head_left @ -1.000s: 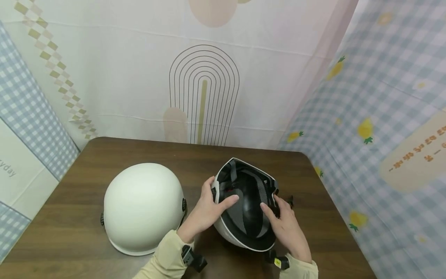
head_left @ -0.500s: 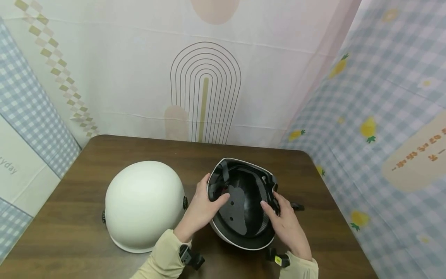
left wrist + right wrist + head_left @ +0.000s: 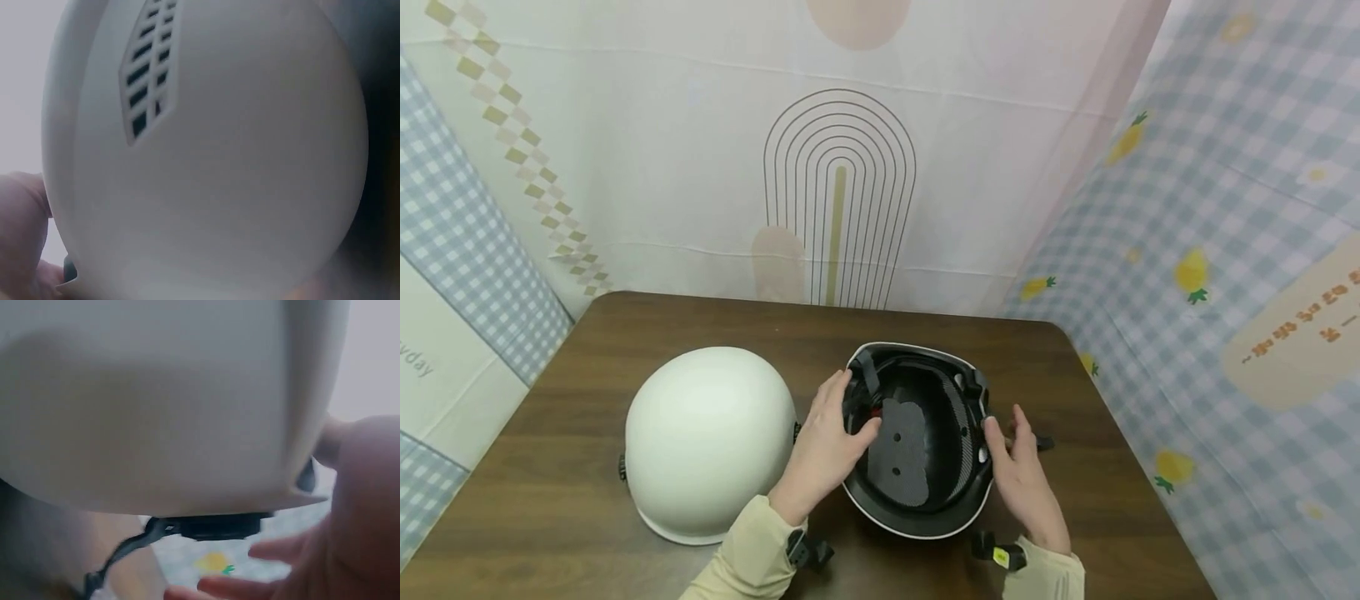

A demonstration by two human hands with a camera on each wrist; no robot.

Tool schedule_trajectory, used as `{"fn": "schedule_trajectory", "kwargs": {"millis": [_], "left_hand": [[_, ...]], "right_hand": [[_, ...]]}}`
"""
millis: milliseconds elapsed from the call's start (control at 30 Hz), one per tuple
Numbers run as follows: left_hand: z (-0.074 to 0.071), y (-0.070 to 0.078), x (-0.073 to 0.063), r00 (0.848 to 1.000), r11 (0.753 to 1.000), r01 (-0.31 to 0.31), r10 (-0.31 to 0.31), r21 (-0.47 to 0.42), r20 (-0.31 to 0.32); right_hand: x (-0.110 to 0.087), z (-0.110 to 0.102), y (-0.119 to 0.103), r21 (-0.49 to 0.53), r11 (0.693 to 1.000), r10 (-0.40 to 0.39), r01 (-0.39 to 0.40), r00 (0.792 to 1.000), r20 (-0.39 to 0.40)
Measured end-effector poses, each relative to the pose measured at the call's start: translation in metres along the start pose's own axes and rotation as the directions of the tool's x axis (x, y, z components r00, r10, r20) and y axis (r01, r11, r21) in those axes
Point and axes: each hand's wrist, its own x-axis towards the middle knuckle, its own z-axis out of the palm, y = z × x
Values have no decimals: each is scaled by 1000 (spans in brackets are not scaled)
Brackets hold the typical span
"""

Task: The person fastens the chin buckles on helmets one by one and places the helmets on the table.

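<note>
A white helmet (image 3: 932,446) lies upside down on the brown table, its black padded inside facing up. Over its left rim, my left hand (image 3: 820,454) holds on, thumb toward the inside and fingers along the outer side. At the right rim is my right hand (image 3: 1028,479), thumb near the edge and fingers spread away from the shell. The left wrist view is filled by the white shell (image 3: 250,162) with a slotted vent (image 3: 150,69). Below the shell in the right wrist view hangs a dark strap (image 3: 128,544), with loosely extended fingers (image 3: 237,587) beside it.
A second white helmet (image 3: 707,442) sits dome up on the table (image 3: 760,333), left of my left hand and close to it. A pale patterned cloth (image 3: 692,167) hangs behind the table, and a blue checked one (image 3: 1247,208) at the right.
The upturned helmet has turned and settled flatter, shifting slightly left. My right hand's thumb has come out from inside to the rim and its fingers have loosened. The left hand has moved slightly left.
</note>
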Motion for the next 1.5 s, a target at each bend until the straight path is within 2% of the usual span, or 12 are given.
{"fn": "schedule_trajectory", "kwargs": {"millis": [100,167,333,433,567,733,967,1167,1300,1333,1400,1500], "left_hand": [[1,-1,1,995,993,-77,82,92,-50],[3,-3,1,983,974,-142,159,178,-86],[6,-8,2,926,884,-283,353,372,-136],[8,-10,4,897,828,-322,421,459,-132],[8,-11,4,883,767,-344,461,541,-93],[7,-11,2,872,716,-368,487,593,-48],[9,-11,1,856,647,-373,517,664,-23],[11,-8,0,840,624,-397,542,673,-7],[11,-7,1,826,629,-438,563,643,12],[10,-7,1,828,639,-447,560,626,19],[10,-6,2,837,677,-460,547,575,25],[10,-5,4,857,736,-455,516,502,20]], "right_hand": [[2,1,5,46,998,39,-37,999,-23],[4,1,8,94,992,82,-80,997,-12],[6,2,12,246,949,187,-197,980,62],[8,4,13,316,924,203,-216,976,73],[9,6,14,377,907,183,-187,982,46],[11,10,18,452,880,146,-146,989,34],[12,18,27,507,837,159,-204,979,130],[15,22,33,549,807,142,-220,973,181],[19,26,35,616,756,152,-223,974,166],[19,27,35,647,732,154,-214,977,150],[21,30,35,737,653,126,-174,985,121],[23,31,37,871,482,24,-94,995,94]]}}
